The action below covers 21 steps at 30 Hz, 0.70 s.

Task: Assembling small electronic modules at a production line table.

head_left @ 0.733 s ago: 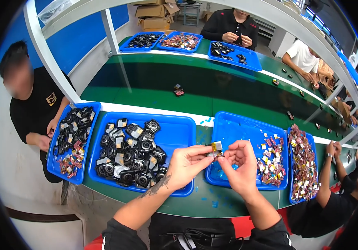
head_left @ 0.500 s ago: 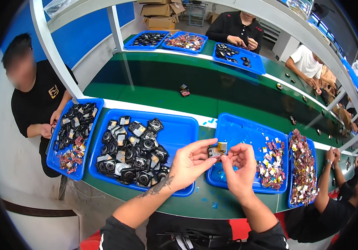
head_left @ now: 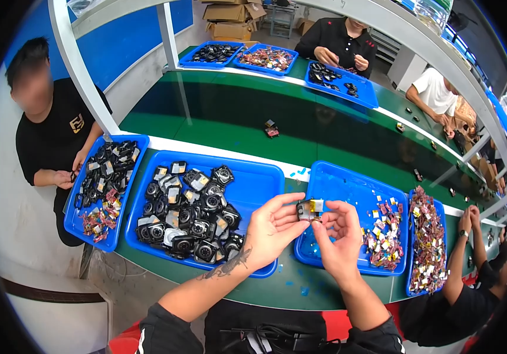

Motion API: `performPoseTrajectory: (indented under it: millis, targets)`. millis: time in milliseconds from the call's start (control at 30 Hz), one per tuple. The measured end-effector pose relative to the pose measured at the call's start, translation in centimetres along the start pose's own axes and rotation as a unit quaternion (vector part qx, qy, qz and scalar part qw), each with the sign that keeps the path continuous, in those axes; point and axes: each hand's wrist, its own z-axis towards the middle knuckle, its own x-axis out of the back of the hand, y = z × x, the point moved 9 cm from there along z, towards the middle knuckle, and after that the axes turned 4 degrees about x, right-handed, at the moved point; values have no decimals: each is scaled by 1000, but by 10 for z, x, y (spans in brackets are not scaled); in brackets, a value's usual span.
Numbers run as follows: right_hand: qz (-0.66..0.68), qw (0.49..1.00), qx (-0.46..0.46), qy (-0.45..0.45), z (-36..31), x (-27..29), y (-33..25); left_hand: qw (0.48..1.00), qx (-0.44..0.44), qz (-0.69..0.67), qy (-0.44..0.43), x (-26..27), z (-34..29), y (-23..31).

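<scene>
Between my hands is a small dark watch case (head_left: 305, 210), pinched by the thumb and fingers of my left hand (head_left: 271, 231). A silver and yellow piece (head_left: 316, 205) sits at its right side, at the fingertips of my right hand (head_left: 342, 239). The right thumb and fingers are curled against that side; whether they grip the piece or the case is hard to tell. Left of my hands, a blue tray (head_left: 259, 171) carries many black watch cases (head_left: 190, 215). Under and beyond my right hand, another blue tray (head_left: 339, 177) holds small red, white and yellow parts (head_left: 385, 236).
A narrow tray (head_left: 426, 242) of red parts stands at the right; a mixed tray (head_left: 105, 183) is at far left, near a seated person (head_left: 53, 130). Beyond runs a green conveyor belt (head_left: 218, 112) with a small part (head_left: 272, 128) on it. White frame posts (head_left: 82, 71) rise over the table.
The watch case has turned between my fingers, so more of its dark body shows. My hands stay nearly in place. The whole view has shifted slightly.
</scene>
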Motion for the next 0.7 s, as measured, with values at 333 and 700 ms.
performPoseTrajectory:
  millis: [333,700]
  targets:
    - [3,998,-44,-48,8,8,1,1000,5,8,-24,-4,0,-5]
    - [-51,996,-8,-76,73,9,35,901,-146,395,108,15,0,46]
